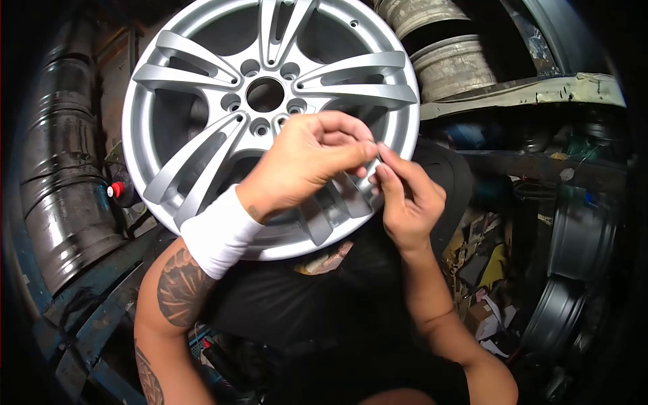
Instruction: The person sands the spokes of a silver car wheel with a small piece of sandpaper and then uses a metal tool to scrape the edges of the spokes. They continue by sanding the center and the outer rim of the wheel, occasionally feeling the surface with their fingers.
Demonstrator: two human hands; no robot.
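A silver alloy wheel rim (199, 81) with split spokes and a round centre hole lies in front of me, above my lap. Over its lower right part, my left hand (314, 152) reaches across with thumb and fingers pinched together. A white wristband covers that wrist. Just right of it, at the rim's edge, my right hand (408, 196) is also pinched, its fingertips meeting those of the left. Whatever sits between the fingertips is too small to make out.
Stacked dark wheel rims (64, 169) stand on the left, with more worn rims (452, 67) at the upper right. A metal shelf beam (533, 94) runs along the right. Loose scraps and a cardboard box (482, 317) lie lower right. A red-capped object (116, 190) sits left of the wheel.
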